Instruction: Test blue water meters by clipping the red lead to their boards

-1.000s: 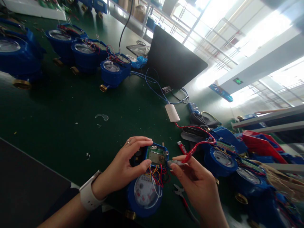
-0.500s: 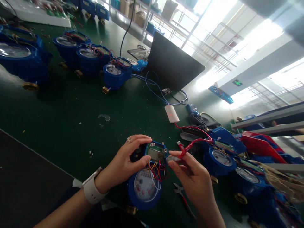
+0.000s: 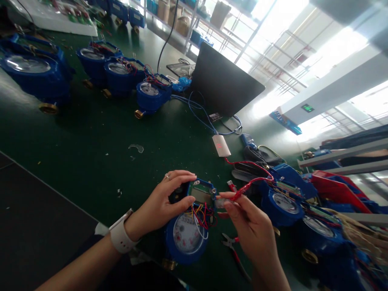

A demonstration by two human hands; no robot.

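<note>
That left hand [image 3: 162, 200] over there clasps the wired end of a blue meter [image 3: 187, 234], thumb by its little display [image 3: 200, 196]. The right hand [image 3: 253, 224] pinches a plug [image 3: 223, 203] on a red cable [image 3: 257, 179] at the meter's side; whether the two touch, I can't tell. The cable runs to a white box [image 3: 221, 146] glowing red. Pliers [image 3: 230, 243] lie near the right hand, and other meters [image 3: 148, 97] stand around the green table [image 3: 106, 169].

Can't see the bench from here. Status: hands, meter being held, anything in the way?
Left hand gripping blue meter by display housing. Right hand pinching red cable by grayish end, beside housing. Loose wires exposed. Pliers near right hand, not blocking.
</note>
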